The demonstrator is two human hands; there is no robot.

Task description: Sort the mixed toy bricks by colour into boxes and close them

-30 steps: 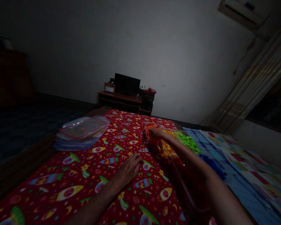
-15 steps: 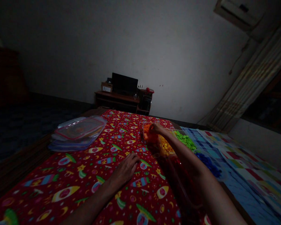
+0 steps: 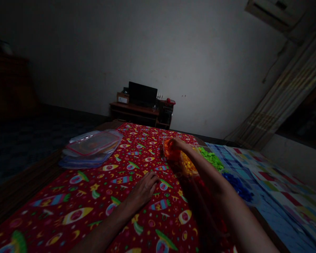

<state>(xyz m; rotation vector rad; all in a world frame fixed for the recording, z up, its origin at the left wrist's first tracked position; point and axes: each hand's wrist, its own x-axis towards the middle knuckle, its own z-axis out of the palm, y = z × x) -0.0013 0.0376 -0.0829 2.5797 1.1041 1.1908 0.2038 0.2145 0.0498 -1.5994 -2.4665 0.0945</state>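
Observation:
My left hand (image 3: 146, 186) lies palm down on a red cloth (image 3: 100, 207) printed with rockets and stars, its fingers loosely stretched and nothing in them. Farther out, my right hand (image 3: 177, 144) reaches down into a clear container of small orange pieces (image 3: 167, 149). Its fingers are curled together, and what they may hold is too dark to make out. Under and beside my right forearm are a container of yellow pieces (image 3: 188, 164) and a clear container of dark red pieces (image 3: 204, 196), partly covered by the arm. Bright green pieces (image 3: 211, 158) and blue pieces (image 3: 238, 187) lie to the right.
Several clear lids (image 3: 92, 149) with coloured rims are stacked at the left edge of the red cloth. Blue checked bedding (image 3: 228, 158) stretches to the right. Beyond the far edge, a low desk (image 3: 134, 108) carries a monitor (image 3: 142, 96) and a red telephone (image 3: 170, 101).
The whole view has shifted slightly, so things appear a little farther right. My right hand stays at the orange container, dipping slightly lower; my left hand rests in the same place.

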